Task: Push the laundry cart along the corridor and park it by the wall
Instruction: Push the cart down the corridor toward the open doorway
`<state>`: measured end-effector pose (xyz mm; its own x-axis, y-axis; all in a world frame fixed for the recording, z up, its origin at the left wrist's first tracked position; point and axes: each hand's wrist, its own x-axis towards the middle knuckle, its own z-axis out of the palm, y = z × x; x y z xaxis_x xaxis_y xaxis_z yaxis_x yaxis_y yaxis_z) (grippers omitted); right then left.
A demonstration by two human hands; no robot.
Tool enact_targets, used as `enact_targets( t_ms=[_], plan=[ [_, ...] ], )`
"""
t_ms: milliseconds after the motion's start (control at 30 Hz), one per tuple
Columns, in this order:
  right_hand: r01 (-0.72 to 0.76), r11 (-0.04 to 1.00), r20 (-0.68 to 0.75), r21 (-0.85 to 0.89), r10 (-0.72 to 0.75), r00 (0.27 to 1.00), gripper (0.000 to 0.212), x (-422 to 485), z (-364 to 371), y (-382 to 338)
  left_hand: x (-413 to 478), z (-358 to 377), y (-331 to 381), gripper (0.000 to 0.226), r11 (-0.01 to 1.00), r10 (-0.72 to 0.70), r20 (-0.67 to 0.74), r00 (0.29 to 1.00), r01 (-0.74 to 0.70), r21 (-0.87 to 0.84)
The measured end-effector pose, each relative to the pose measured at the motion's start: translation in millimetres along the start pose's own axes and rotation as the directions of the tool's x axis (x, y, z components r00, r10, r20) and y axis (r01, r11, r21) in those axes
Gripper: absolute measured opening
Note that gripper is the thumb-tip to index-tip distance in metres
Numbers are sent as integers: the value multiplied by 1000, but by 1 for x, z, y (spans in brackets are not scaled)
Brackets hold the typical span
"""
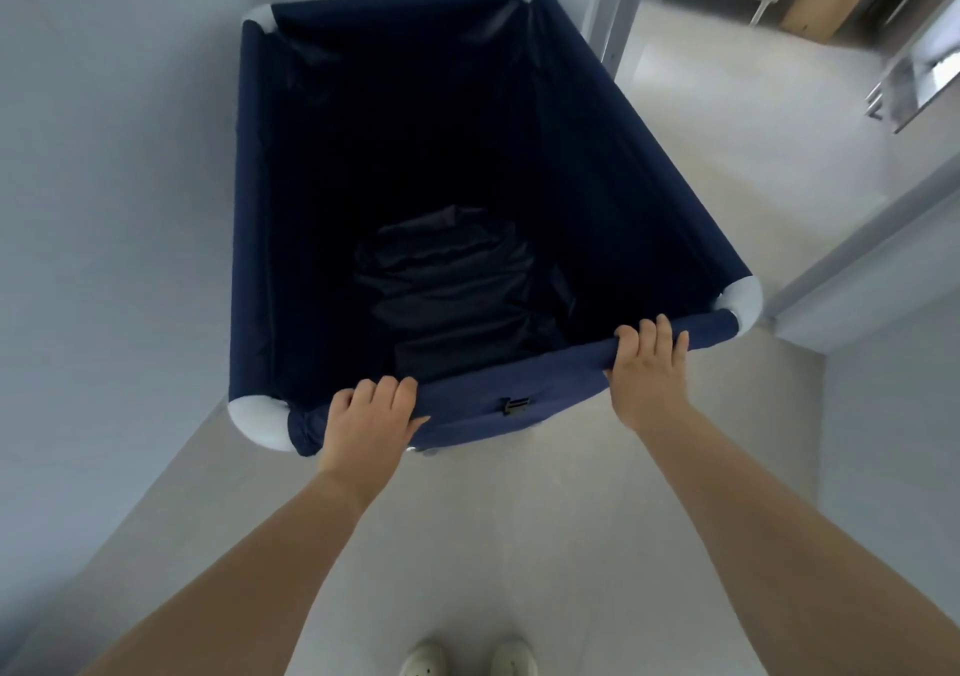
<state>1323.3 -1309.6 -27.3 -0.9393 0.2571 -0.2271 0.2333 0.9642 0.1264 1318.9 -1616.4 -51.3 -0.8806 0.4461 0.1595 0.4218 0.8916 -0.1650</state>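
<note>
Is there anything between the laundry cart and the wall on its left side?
Nothing visible. The laundry cart already stands close along the wall; both hands, left and right, grip its near rim.

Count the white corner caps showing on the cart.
3: far-left corner cap, near-left corner cap, near-right corner cap. The far-right one looks hidden behind dark fabric.

The place was an institutional corridor, the back-of-house sort found in a hotel, hostel or laundry facility; which one could not be told. Plain pale walls met a smooth, light-coloured floor with no furnishing along them. A navy fabric laundry cart with white corner fittings stood close against the left wall. To the right, a doorway with a grey metal frame opened onto a room holding metal-framed furniture.
</note>
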Motion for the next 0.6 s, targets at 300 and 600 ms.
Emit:
enact_targets(
  t_ms=[300,600],
  plan=[
    [135,982,-33,-130,-140,990,48,4,-8,-2,3,-3,-13,46,1000,-7,13,1000,7,7],
    [136,984,-39,-120,-141,989,50,-13,-6,-38,0,-8,-58,48,996,58,76,995,-62,57]
  ],
)
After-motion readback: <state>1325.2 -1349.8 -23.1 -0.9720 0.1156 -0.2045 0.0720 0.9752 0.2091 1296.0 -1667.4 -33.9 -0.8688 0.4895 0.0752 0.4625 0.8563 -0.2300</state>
